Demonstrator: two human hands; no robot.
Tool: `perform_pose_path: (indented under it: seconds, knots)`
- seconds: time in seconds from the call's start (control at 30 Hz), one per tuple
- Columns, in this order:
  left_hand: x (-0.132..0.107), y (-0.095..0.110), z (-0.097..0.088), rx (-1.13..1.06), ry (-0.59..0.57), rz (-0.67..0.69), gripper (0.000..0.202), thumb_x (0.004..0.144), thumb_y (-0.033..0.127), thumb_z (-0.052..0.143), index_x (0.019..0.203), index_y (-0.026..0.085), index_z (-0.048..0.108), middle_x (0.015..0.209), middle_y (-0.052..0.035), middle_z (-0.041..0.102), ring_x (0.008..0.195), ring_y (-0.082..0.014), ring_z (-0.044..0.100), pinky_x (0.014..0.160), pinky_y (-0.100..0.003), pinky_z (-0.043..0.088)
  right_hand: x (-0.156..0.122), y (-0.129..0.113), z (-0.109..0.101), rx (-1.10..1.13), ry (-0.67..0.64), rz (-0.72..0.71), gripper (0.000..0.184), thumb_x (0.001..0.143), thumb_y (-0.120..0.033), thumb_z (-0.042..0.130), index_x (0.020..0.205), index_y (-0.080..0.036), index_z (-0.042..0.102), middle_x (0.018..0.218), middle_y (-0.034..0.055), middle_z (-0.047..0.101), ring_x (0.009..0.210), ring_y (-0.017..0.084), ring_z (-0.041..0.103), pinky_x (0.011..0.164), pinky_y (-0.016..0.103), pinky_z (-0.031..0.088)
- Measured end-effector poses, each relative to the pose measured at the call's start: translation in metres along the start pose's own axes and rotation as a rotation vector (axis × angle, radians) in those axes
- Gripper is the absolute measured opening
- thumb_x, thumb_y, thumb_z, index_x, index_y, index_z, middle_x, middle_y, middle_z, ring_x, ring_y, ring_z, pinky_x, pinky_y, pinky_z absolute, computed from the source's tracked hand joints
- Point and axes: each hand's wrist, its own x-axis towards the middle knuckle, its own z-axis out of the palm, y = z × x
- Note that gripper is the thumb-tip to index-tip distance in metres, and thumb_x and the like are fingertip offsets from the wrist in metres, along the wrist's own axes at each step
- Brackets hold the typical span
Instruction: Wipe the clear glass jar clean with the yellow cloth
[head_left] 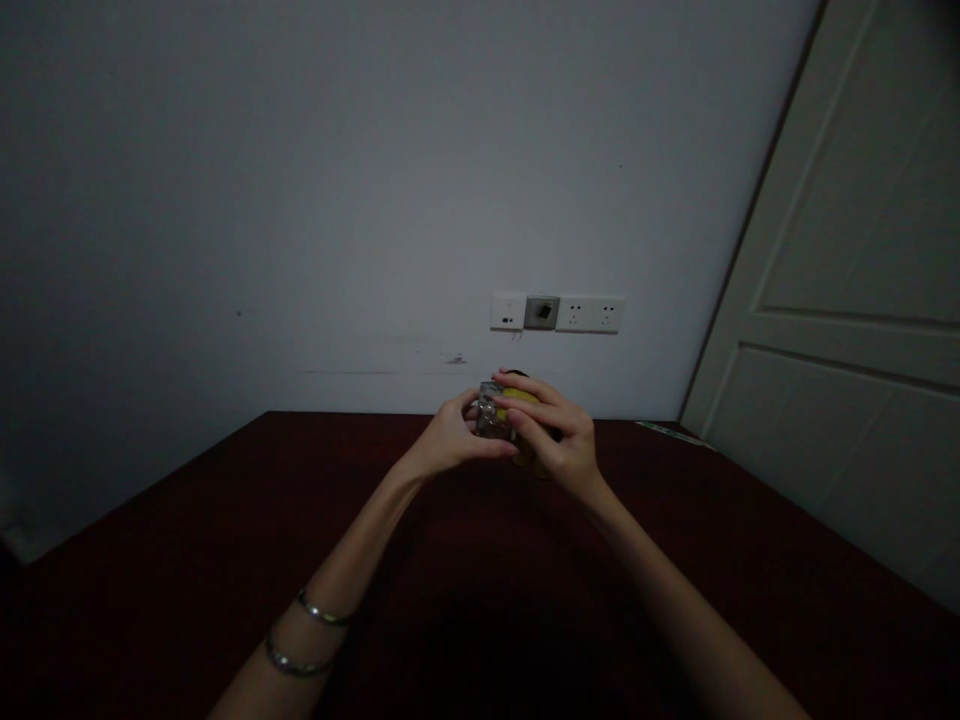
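My left hand (450, 437) is closed around a small clear, glassy object with a squarish outline (491, 412). Its exact kind is hard to make out in the dim light. From the other side, my right hand (562, 435) is closed on a yellow piece (519, 396), with the fingertips reaching over to the glassy object. Yellow also shows beneath the right palm, and a dark edge appears behind the fingers. The fingers hide much of both items. Both hands meet above the far part of a dark red table (360, 530).
A pale wall (375, 200) rises behind the table, with a row of sockets and switches (574, 314) just beyond my hands. To the right stands a panelled white door (847, 300). A thin printed strip (675, 434) lies at the table's far right edge.
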Motion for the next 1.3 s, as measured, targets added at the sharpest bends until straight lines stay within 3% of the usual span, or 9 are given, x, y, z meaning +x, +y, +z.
perform_pose_path:
  seconds: [0.1,0.23,0.43,0.53,0.6,0.83,1.03,1.17,1.3]
  knots:
    - [0.0,0.0,0.001,0.006,-0.027,-0.007,0.074,0.047,0.015,0.083,0.115,0.012,0.053,0.11,-0.011,0.065,0.1,-0.0235,0.062,0.088,-0.038,0.049,0.0,0.007,0.001,0.055,0.074,0.146,0.018,0.085,-0.03,0.058,0.094,-0.028,0.073,0.112,0.0047,0.068,0.104,0.021,0.063,0.093,0.042,0.049]
    - [0.002,-0.005,0.0,-0.039,-0.058,-0.038,0.076,0.046,0.017,0.084,0.115,0.013,0.054,0.111,-0.0121,0.064,0.1,-0.0236,0.062,0.088,-0.04,0.049,0.001,0.015,-0.001,0.141,0.06,0.259,0.021,0.083,-0.037,0.059,0.092,-0.025,0.074,0.111,0.0057,0.069,0.106,0.022,0.062,0.095,0.043,0.047]
    - [0.003,-0.008,-0.01,-0.083,-0.083,-0.113,0.066,0.045,0.029,0.086,0.103,0.012,0.06,0.091,-0.0071,0.066,0.076,-0.0171,0.063,0.066,-0.03,0.052,0.005,0.018,-0.016,0.125,-0.216,0.199,0.034,0.086,-0.038,0.055,0.118,-0.03,0.061,0.135,0.0033,0.053,0.127,0.022,0.046,0.108,0.045,0.034]
    - [0.002,-0.008,-0.015,-0.112,-0.119,-0.148,0.063,0.048,0.039,0.084,0.099,0.011,0.06,0.086,-0.0062,0.064,0.068,-0.0144,0.061,0.057,-0.025,0.052,0.005,0.015,-0.023,0.074,-0.364,0.138,0.055,0.079,-0.035,0.063,0.132,-0.033,0.047,0.144,0.0027,0.042,0.134,0.023,0.036,0.111,0.046,0.028]
    - [0.001,-0.008,-0.016,-0.123,-0.146,-0.155,0.061,0.051,0.045,0.082,0.096,0.01,0.06,0.083,-0.0062,0.063,0.064,-0.0135,0.06,0.055,-0.025,0.052,0.005,0.011,-0.023,0.008,-0.391,0.119,0.067,0.075,-0.032,0.068,0.136,-0.033,0.04,0.145,0.0045,0.039,0.135,0.024,0.034,0.111,0.047,0.027]
    - [0.002,-0.003,-0.014,-0.128,-0.17,-0.152,0.053,0.055,0.053,0.078,0.083,0.01,0.064,0.074,-0.0053,0.062,0.06,-0.0115,0.059,0.052,-0.022,0.05,0.002,0.005,-0.012,-0.17,-0.311,0.004,0.077,0.067,-0.029,0.075,0.135,-0.031,0.039,0.141,0.0088,0.04,0.131,0.026,0.039,0.109,0.049,0.031]
    - [0.0,0.002,-0.01,-0.056,-0.159,-0.195,0.057,0.058,0.061,0.073,0.078,0.009,0.061,0.064,-0.0034,0.059,0.053,-0.0108,0.058,0.05,-0.023,0.051,-0.001,0.013,-0.01,-0.162,-0.245,0.031,0.074,0.067,-0.026,0.074,0.134,-0.03,0.042,0.137,0.0081,0.045,0.128,0.025,0.042,0.108,0.048,0.032]
    - [-0.002,0.002,-0.013,0.015,-0.189,-0.194,0.065,0.062,0.065,0.067,0.093,0.009,0.057,0.065,-0.0034,0.061,0.049,-0.0105,0.058,0.049,-0.024,0.051,-0.003,0.019,-0.009,-0.064,-0.162,0.157,0.074,0.063,-0.029,0.077,0.131,-0.025,0.047,0.133,0.0089,0.05,0.122,0.026,0.047,0.106,0.046,0.035]
    - [-0.003,0.002,-0.012,0.077,-0.217,-0.189,0.077,0.062,0.048,0.076,0.122,0.014,0.043,0.075,-0.0032,0.063,0.049,-0.0102,0.058,0.047,-0.023,0.049,-0.002,0.028,-0.01,0.162,-0.057,0.393,0.075,0.061,-0.034,0.078,0.129,-0.022,0.049,0.133,0.0106,0.052,0.115,0.026,0.055,0.1,0.044,0.043]
